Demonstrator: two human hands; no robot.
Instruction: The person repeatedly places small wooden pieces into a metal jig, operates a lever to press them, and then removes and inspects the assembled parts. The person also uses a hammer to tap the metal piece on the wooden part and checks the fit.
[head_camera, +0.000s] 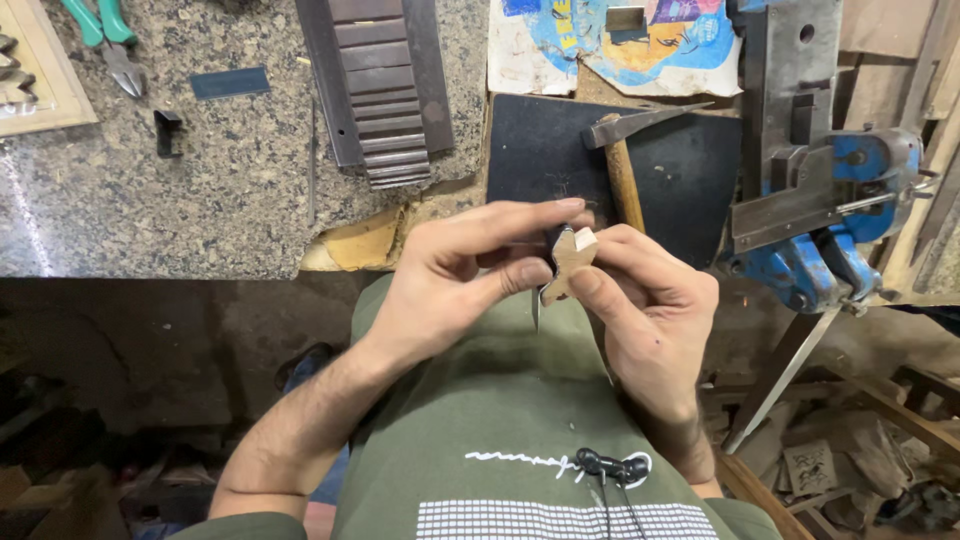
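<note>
Bright even light from above, dim shadowed floor, sharp centre, slight wide-angle bending at edges

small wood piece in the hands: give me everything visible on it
The small wood piece is pale tan, looks like raw cut wood, with an angular, notched outline and a lighter cut face at its upper right. It is held above the lap, pinched between the left hand and right hand, by thumbs and fingers. A thin dark blade-like part shows below it.
</note>
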